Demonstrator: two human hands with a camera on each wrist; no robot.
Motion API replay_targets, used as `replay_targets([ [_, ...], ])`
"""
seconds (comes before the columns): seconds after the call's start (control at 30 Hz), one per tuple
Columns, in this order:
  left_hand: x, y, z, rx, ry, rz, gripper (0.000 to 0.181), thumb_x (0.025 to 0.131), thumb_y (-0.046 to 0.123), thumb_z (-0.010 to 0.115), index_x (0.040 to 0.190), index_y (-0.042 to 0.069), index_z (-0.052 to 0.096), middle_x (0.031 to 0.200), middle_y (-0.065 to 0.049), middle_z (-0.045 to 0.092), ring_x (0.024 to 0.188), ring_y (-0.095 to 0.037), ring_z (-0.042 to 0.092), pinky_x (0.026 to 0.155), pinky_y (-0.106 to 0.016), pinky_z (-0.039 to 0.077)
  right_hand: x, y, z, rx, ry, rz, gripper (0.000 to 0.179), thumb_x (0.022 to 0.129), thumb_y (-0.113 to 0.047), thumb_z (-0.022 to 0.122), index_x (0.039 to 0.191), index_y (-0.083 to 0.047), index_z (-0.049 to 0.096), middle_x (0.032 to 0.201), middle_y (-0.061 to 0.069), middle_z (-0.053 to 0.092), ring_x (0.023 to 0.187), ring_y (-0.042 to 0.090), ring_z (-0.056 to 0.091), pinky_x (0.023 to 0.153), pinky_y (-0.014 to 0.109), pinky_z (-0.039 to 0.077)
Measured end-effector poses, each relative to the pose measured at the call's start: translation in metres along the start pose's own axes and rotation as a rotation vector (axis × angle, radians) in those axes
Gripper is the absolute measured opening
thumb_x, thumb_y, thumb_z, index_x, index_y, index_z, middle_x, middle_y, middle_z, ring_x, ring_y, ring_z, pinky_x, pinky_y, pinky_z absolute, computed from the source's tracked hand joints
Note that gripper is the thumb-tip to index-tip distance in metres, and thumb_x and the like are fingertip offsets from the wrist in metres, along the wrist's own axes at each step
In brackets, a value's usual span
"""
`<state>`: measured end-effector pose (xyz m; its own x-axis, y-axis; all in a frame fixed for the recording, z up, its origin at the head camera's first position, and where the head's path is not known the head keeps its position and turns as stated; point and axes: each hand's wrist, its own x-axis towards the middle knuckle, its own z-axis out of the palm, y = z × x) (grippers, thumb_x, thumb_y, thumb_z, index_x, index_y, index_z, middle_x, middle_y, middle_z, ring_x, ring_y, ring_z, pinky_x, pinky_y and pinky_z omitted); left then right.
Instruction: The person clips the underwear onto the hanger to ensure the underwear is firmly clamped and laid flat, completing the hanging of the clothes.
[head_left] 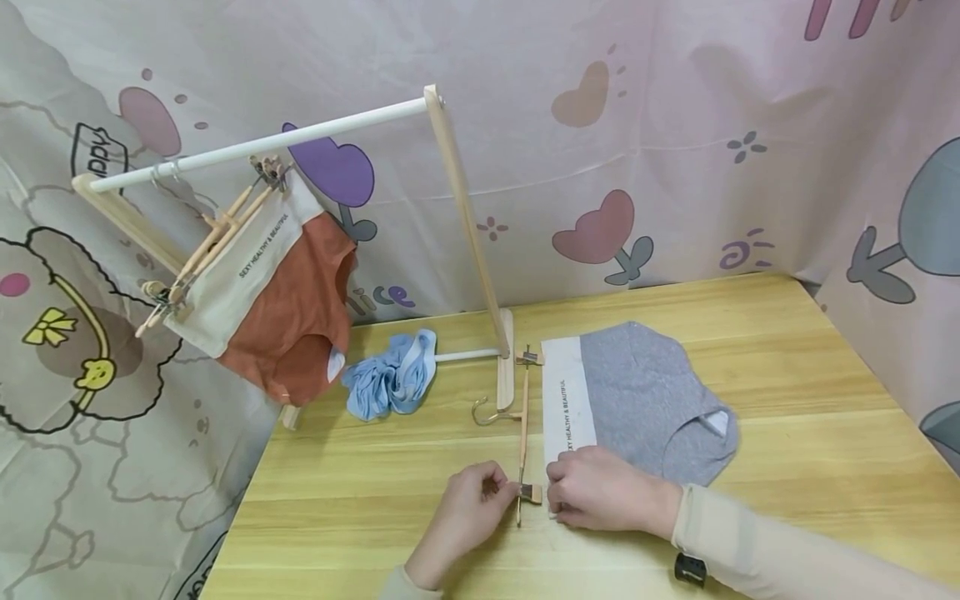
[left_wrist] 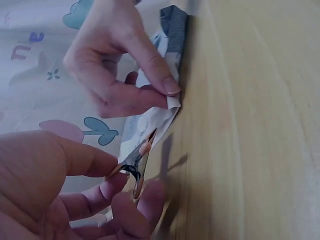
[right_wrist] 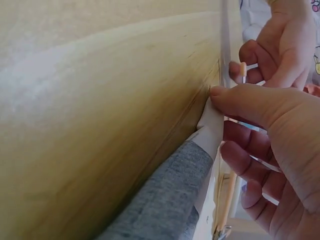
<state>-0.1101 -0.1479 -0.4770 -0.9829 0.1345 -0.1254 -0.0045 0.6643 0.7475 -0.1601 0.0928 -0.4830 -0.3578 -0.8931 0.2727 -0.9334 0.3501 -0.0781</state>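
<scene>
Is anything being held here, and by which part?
The left hand pinches the clip hanger by its near clip; the right hand pinches the grey briefs by their white waistband's near corner.

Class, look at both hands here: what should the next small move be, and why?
Probably, the right hand should ease the white waistband corner into the nearer clip. The left hand pinches that clip, the right pinches the corner just beside it, and the head view shows a small gap between clip and cloth.

Grey briefs (head_left: 630, 387): lettering part-hidden; 2 sleeves (head_left: 787, 542) cut off, head view.
</scene>
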Motion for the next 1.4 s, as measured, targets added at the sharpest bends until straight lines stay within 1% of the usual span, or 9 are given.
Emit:
replay_targets([
  [0.13, 0.004, -0.003, -0.004, -0.123, -0.079, -0.041, 0.019, 0.096, 0.019, 0.079, 0.089, 0.008, 0.067, 0.068, 0.000, 0.070, 0.056, -0.008, 0.061, 0.052, -0.021, 0.045, -0.002, 0.001, 0.001, 0.020, 0.011, 0.004, 0.013, 0.082, -0.028, 0.088, 0.083, -0.035, 0.077, 0.081, -0.019, 0.060, 0.072, -0.002, 0.055, 0.063, 0.016, 0.046],
  [0.23, 0.008, -0.006, -0.006, -0.205, -0.131, -0.083, 0.024, 0.093, 0.018, 0.083, 0.100, 0.001, 0.068, 0.073, -0.003, 0.074, 0.058, -0.012, 0.067, 0.052, -0.024, 0.053, -0.003, 0.001, 0.002, 0.044, 0.008, 0.011, 0.012, 0.083, -0.027, 0.088, 0.084, -0.034, 0.077, 0.081, -0.019, 0.061, 0.073, -0.003, 0.056, 0.064, 0.016, 0.047],
  [0.3, 0.010, -0.007, -0.008, -0.255, -0.163, -0.116, 0.027, 0.091, 0.018, 0.085, 0.101, -0.001, 0.070, 0.073, -0.005, 0.074, 0.059, -0.012, 0.068, 0.054, -0.026, 0.057, -0.004, 0.001, 0.003, 0.056, 0.005, 0.017, 0.011, 0.084, -0.027, 0.087, 0.086, -0.034, 0.078, 0.082, -0.020, 0.062, 0.073, -0.003, 0.056, 0.065, 0.016, 0.047],
  [0.4, 0.014, -0.008, -0.010, -0.297, -0.208, -0.153, 0.024, 0.090, 0.018, 0.087, 0.092, -0.001, 0.072, 0.071, -0.006, 0.075, 0.058, -0.011, 0.070, 0.057, -0.026, 0.061, -0.005, 0.002, 0.003, 0.064, 0.012, 0.023, 0.011, 0.084, -0.027, 0.087, 0.086, -0.033, 0.078, 0.081, -0.020, 0.062, 0.073, -0.004, 0.055, 0.065, 0.015, 0.047],
  [0.6, 0.017, -0.010, -0.012, -0.288, -0.304, -0.180, 0.025, 0.091, 0.021, 0.085, 0.080, 0.003, 0.073, 0.063, -0.006, 0.072, 0.050, -0.007, 0.064, 0.051, -0.024, 0.057, -0.008, 0.002, 0.005, 0.070, 0.037, 0.023, 0.014, 0.085, -0.028, 0.087, 0.083, -0.033, 0.075, 0.078, -0.020, 0.059, 0.071, -0.006, 0.052, 0.063, 0.014, 0.044],
  [0.8, 0.021, -0.013, -0.011, -0.184, -0.404, -0.136, 0.038, 0.097, 0.029, 0.076, 0.072, 0.001, 0.069, 0.054, 0.003, 0.061, 0.041, -0.005, 0.052, 0.043, -0.019, 0.041, -0.011, 0.001, 0.006, 0.070, 0.043, 0.027, 0.015, 0.085, -0.029, 0.087, 0.082, -0.034, 0.073, 0.078, -0.021, 0.059, 0.071, -0.006, 0.052, 0.062, 0.013, 0.043],
  [0.9, 0.023, -0.015, -0.010, -0.186, -0.439, -0.115, 0.044, 0.101, 0.032, 0.070, 0.072, -0.001, 0.070, 0.052, 0.004, 0.059, 0.039, -0.004, 0.049, 0.041, -0.019, 0.036, -0.012, 0.001, 0.006, 0.084, 0.047, 0.035, 0.014, 0.085, -0.029, 0.087, 0.083, -0.033, 0.074, 0.079, -0.021, 0.059, 0.071, -0.007, 0.050, 0.062, 0.012, 0.042],
  [1.1, 0.022, -0.018, -0.010, -0.320, -0.433, -0.159, 0.040, 0.104, 0.031, 0.068, 0.081, -0.002, 0.072, 0.057, 0.003, 0.060, 0.042, -0.003, 0.047, 0.040, -0.017, 0.034, -0.017, 0.001, 0.005, 0.136, 0.058, 0.063, 0.011, 0.088, -0.029, 0.086, 0.086, -0.030, 0.075, 0.078, -0.019, 0.054, 0.071, -0.009, 0.044, 0.063, 0.010, 0.039],
  [1.4, 0.022, -0.020, -0.006, -0.403, -0.394, -0.173, 0.042, 0.106, 0.026, 0.066, 0.086, -0.011, 0.069, 0.058, 0.004, 0.057, 0.045, -0.005, 0.041, 0.043, -0.018, 0.030, -0.022, 0.003, 0.008, 0.166, 0.112, 0.084, 0.010, 0.089, -0.028, 0.085, 0.087, -0.029, 0.075, 0.078, -0.019, 0.054, 0.072, -0.011, 0.043, 0.066, 0.010, 0.043],
])
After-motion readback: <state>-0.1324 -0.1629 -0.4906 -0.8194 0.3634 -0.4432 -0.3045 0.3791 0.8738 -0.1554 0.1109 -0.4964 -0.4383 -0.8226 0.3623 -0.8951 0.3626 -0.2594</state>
